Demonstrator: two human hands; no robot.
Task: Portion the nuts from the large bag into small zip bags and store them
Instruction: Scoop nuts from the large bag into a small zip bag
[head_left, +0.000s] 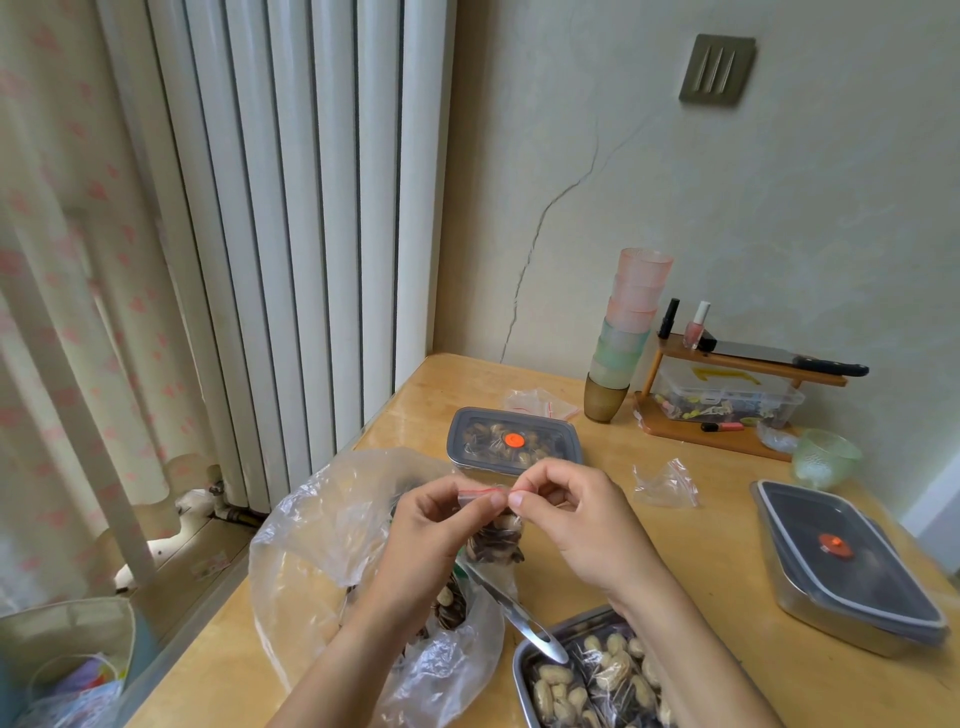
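A small zip bag (496, 535) with a red strip hangs above the table, filled with nuts. My left hand (441, 525) pinches its top edge on the left, and my right hand (571, 514) pinches the same edge on the right. Below and to the left lies the large clear bag (332, 540), crumpled open, with nuts showing low inside it. A metal spoon (519, 613) sticks out of the large bag toward the open steel tray (519, 670), which holds filled small bags of peanuts.
A lidded grey box (467, 421) with nuts stands behind my hands; another lidded steel box (852, 561) sits at the right. Empty zip bags (667, 483) lie on the table. Stacked cups (623, 338), a wooden rack (737, 364) and a green glass bowl (823, 457) line the back.
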